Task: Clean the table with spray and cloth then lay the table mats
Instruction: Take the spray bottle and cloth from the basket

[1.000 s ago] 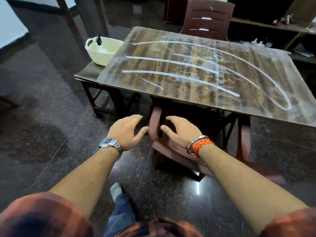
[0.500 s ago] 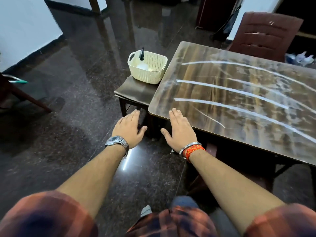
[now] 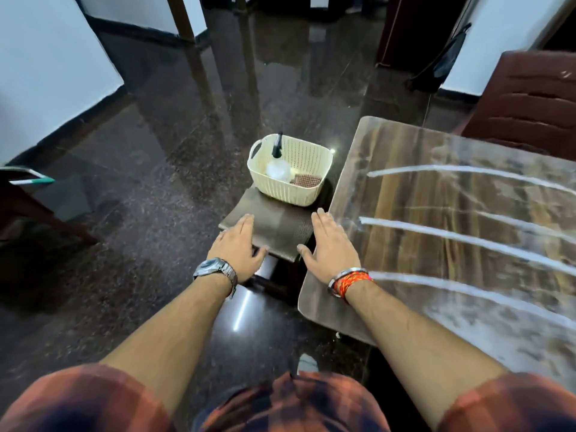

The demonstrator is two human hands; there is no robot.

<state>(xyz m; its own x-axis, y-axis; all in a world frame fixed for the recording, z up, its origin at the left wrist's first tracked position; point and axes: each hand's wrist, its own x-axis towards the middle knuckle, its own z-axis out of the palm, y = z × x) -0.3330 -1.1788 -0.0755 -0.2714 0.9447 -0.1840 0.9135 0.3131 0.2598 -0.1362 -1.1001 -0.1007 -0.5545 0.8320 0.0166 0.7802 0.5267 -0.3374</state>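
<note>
Both hands reach forward, palms down and fingers spread, each grip released and holding nothing; the left hand (image 3: 237,248), a metal watch (image 3: 215,265) at its wrist, hovers over the near corner of a low dark stool (image 3: 274,227), and the right hand (image 3: 331,248), with an orange thread band (image 3: 353,280) at its wrist, lies over the left edge of the counter (image 3: 436,232); whether either palm actually touches the surface below cannot be told from this angle. The counter's wood-grain top is smeared with a pale film and crossed by long white streaks (image 3: 467,241) running away to the right; no mats lie on it. On the far part of the stool, just beside the counter's edge, stands a cream woven basket (image 3: 288,190); inside it a spray bottle (image 3: 277,163) with a black nozzle leans against the left wall, and a brownish patterned piece, possibly the cloth (image 3: 308,181), lies at the bottom right. A maroon plastic chair (image 3: 526,101) stands at the counter's far side; the dark polished floor (image 3: 149,194) mirrors the white walls and wooden posts beyond; at the far left edge part of another piece of furniture with a green-tipped item (image 3: 34,180) juts into view. Checked orange sleeves (image 3: 78,400) fill the bottom of the frame.
</note>
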